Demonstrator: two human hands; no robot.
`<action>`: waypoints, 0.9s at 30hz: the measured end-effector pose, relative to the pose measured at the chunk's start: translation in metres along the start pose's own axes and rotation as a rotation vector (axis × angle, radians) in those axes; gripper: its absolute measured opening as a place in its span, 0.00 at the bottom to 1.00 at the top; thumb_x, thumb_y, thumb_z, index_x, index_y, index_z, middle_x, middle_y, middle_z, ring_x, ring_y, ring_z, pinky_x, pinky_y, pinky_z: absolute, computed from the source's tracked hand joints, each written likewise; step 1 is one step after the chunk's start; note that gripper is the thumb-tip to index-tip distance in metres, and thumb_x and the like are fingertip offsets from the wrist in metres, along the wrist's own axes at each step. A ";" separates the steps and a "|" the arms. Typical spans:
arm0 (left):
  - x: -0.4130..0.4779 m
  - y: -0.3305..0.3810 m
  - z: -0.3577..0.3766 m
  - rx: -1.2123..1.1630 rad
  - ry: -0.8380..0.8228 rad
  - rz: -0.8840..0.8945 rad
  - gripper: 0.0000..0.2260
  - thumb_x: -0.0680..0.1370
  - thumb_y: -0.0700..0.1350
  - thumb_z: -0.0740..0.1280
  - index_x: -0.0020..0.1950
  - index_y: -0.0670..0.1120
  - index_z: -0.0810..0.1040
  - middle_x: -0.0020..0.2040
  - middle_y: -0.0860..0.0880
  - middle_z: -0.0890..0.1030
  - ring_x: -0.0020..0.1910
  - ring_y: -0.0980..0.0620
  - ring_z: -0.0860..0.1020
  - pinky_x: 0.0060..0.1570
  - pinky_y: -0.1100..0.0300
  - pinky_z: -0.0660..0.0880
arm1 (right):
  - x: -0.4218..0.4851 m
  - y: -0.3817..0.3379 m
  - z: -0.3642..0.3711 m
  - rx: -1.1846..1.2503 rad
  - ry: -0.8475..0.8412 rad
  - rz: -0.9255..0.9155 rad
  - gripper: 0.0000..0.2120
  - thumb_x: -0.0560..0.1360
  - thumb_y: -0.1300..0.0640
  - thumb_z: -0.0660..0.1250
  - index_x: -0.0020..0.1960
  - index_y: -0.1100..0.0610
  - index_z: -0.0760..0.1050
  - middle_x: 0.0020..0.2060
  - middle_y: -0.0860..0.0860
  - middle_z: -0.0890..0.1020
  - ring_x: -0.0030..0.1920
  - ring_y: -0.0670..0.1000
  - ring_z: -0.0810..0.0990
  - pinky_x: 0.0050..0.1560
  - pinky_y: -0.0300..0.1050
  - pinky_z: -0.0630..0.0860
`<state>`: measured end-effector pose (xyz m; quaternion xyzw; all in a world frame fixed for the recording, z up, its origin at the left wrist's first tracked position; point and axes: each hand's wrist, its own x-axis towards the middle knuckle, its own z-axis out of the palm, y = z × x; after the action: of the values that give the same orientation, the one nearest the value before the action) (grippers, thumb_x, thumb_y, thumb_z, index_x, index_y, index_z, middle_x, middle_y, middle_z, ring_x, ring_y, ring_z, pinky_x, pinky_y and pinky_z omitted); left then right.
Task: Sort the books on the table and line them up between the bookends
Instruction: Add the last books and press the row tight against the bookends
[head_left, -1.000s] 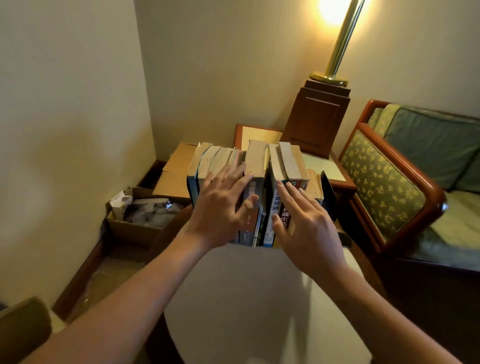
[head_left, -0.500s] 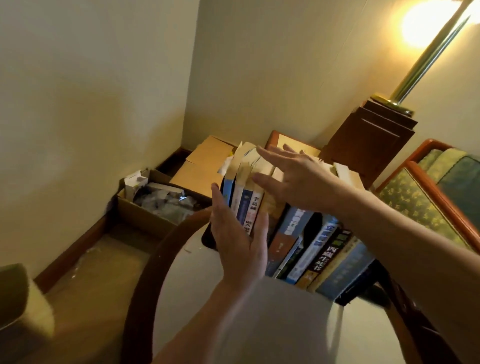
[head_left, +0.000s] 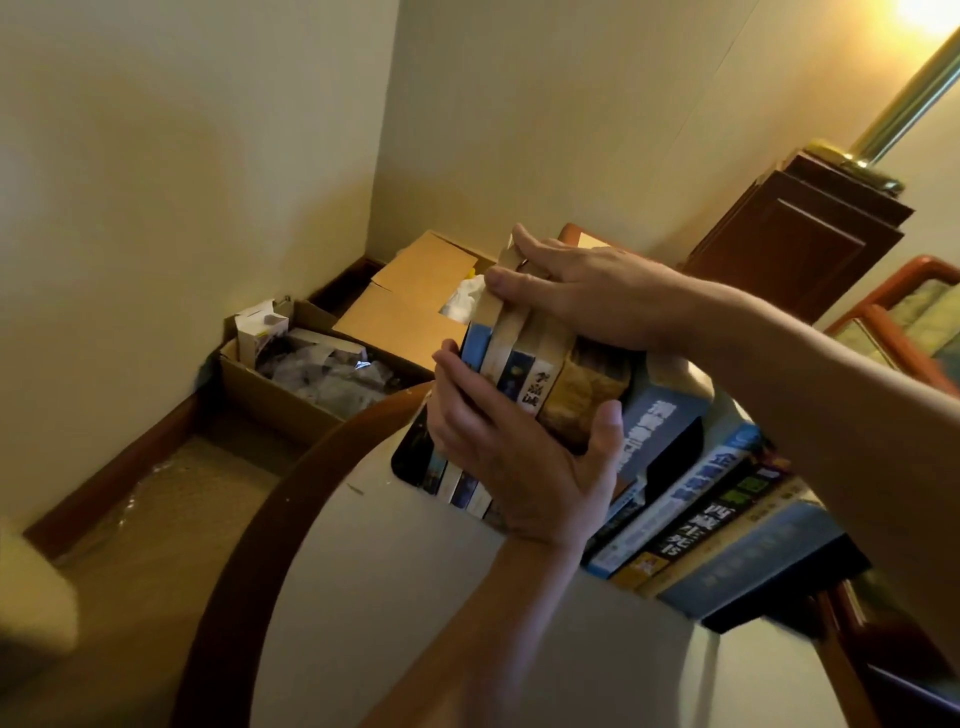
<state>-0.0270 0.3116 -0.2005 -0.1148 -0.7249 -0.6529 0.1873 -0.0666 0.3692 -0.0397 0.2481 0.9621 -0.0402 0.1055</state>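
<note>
Table (head_left: 395, 597) w/ wood rim nearest. L hand (head_left: 498, 457) wraps the spines of the left-end books (head_left: 524, 374), hiding their lower halves. Black bookend (head_left: 410, 457) sits just beside. R hand (head_left: 587, 296) clamps their tops. Beyond: cardboard box (head_left: 291, 395), lamp base (head_left: 800, 244).

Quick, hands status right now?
Left hand: grips the left-end books across their spines.
Right hand: holds the same books by their top edges.
</note>
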 end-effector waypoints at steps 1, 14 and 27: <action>0.000 -0.001 0.001 0.004 0.011 0.005 0.51 0.74 0.76 0.44 0.80 0.35 0.52 0.75 0.38 0.64 0.74 0.40 0.64 0.71 0.41 0.63 | 0.000 0.000 0.001 0.001 0.004 0.000 0.40 0.75 0.25 0.47 0.81 0.41 0.45 0.79 0.49 0.62 0.75 0.54 0.65 0.69 0.53 0.65; -0.003 -0.004 0.006 0.004 0.063 0.009 0.49 0.75 0.74 0.45 0.79 0.34 0.53 0.74 0.36 0.65 0.72 0.39 0.65 0.70 0.40 0.64 | -0.002 0.004 0.002 0.100 0.055 0.004 0.39 0.74 0.26 0.53 0.81 0.41 0.53 0.76 0.51 0.68 0.71 0.54 0.69 0.57 0.47 0.66; -0.010 0.002 0.015 0.005 0.147 -0.001 0.47 0.77 0.71 0.45 0.78 0.31 0.56 0.73 0.33 0.63 0.73 0.35 0.65 0.68 0.37 0.65 | -0.029 0.020 -0.001 0.013 0.061 0.059 0.36 0.77 0.28 0.50 0.80 0.44 0.57 0.77 0.48 0.66 0.74 0.55 0.64 0.72 0.60 0.60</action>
<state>-0.0187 0.3272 -0.2042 -0.0657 -0.7109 -0.6577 0.2400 -0.0317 0.3733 -0.0328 0.2781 0.9569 -0.0356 0.0757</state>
